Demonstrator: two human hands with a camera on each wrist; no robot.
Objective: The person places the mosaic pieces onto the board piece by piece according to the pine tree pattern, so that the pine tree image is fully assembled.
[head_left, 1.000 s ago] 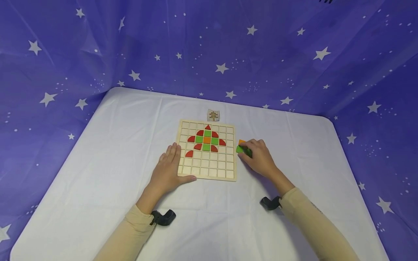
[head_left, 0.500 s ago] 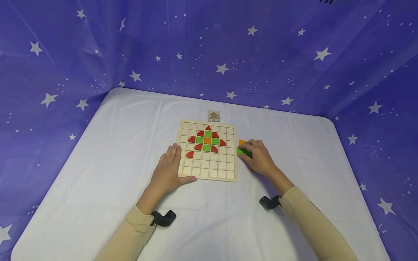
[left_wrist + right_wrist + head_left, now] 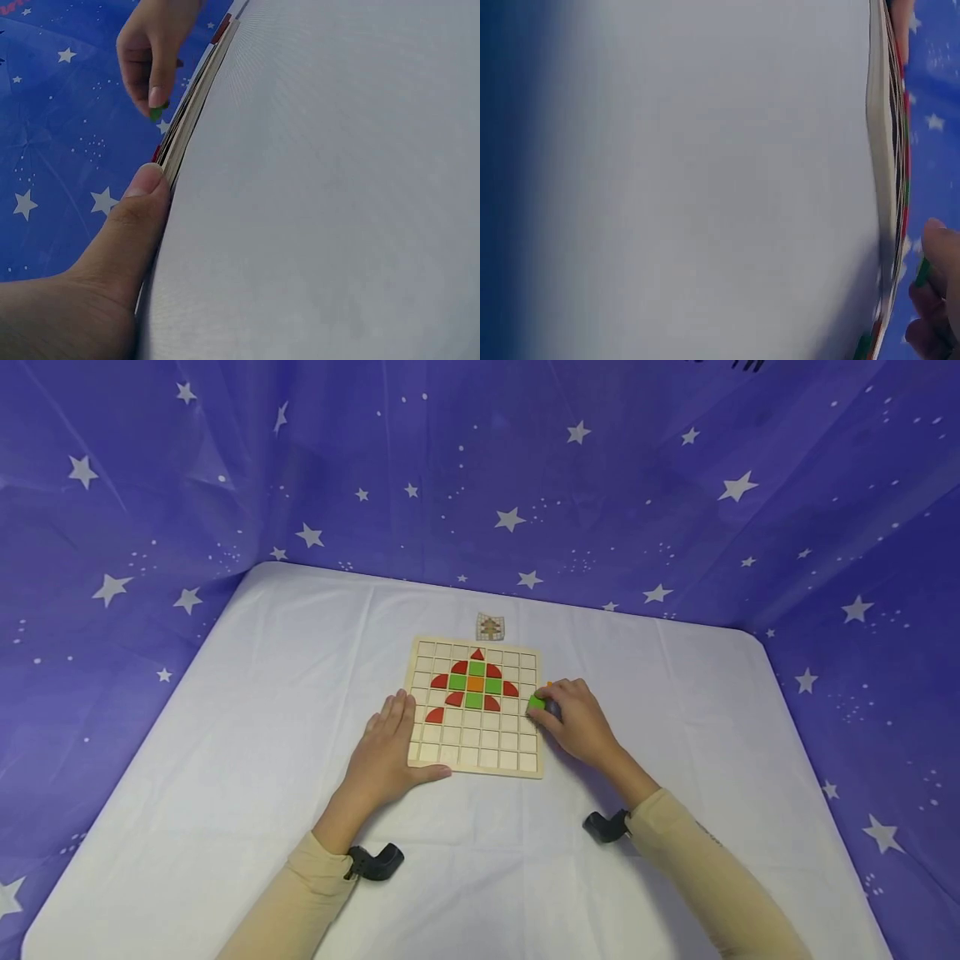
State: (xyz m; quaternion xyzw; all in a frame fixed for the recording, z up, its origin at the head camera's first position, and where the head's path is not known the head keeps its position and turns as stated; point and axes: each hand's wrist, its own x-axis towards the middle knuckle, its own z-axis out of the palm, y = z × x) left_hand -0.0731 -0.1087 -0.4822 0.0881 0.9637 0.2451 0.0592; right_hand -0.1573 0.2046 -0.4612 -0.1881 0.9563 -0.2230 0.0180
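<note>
My left hand (image 3: 382, 747) lies with straight fingers along the left edge of a wooden grid board (image 3: 480, 739), its thumb at the front edge. Between thumb and fingers my right hand (image 3: 581, 722) pinches a green tile (image 3: 536, 702) over the board's right border; the left wrist view shows this green tile (image 3: 156, 112) too. Set in the grid are a red triangle (image 3: 477, 654), several red quarter-round tiles (image 3: 434, 715), green squares (image 3: 474, 700) and one orange square (image 3: 476, 683). My right hand mostly hides an orange piece (image 3: 550, 683) beside the board.
Behind the board lies a small card (image 3: 491, 627) with a tree pattern on a grid. White cloth (image 3: 225, 735) covers the table, and a purple star-printed curtain (image 3: 420, 460) stands behind it. Green and red pieces (image 3: 862, 346) show near the board edge in the right wrist view.
My right hand has picked up a green tile from beside the board and moved it left to the board's right border. The left hand has stayed still.
</note>
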